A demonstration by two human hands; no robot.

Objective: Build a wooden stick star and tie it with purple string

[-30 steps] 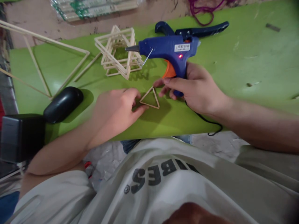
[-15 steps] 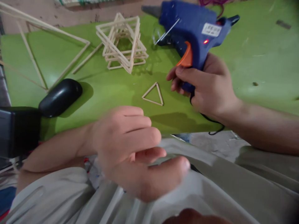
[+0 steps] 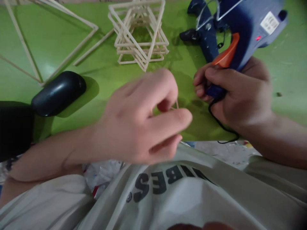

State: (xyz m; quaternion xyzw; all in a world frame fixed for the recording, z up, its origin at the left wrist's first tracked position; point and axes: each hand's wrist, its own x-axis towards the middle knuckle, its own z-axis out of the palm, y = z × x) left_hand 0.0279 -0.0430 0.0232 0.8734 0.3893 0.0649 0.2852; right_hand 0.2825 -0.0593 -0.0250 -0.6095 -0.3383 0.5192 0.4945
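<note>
While gripping the glue gun [image 3: 249, 22] in the right hand [image 3: 244, 89], well to the right of the tower [image 3: 144, 62], holding the left hand [image 3: 139, 121] over the green table [image 3: 292, 80], on the tower's near side; wrapping right fingers closely round the handle [image 3: 216, 91], under the orange trigger [image 3: 227, 52], with a red light [image 3: 258, 38] lit and a cord [image 3: 222, 125] trailing below; curling left fingers, blurred, with only narrow gaps between; impossible to tell whether pinching anything; seen past the left fingertips, to the near right of the tower, just a sliver of the stick piece [image 3: 177, 104], otherwise hidden; right of the tower, partly behind the glue gun, a blue tool [image 3: 208, 38]; left of the tower, a large stick frame [image 3: 69, 57]; to the tower's near left, a black mouse [image 3: 59, 94], and farther that way a black box [image 3: 15, 131].
</note>
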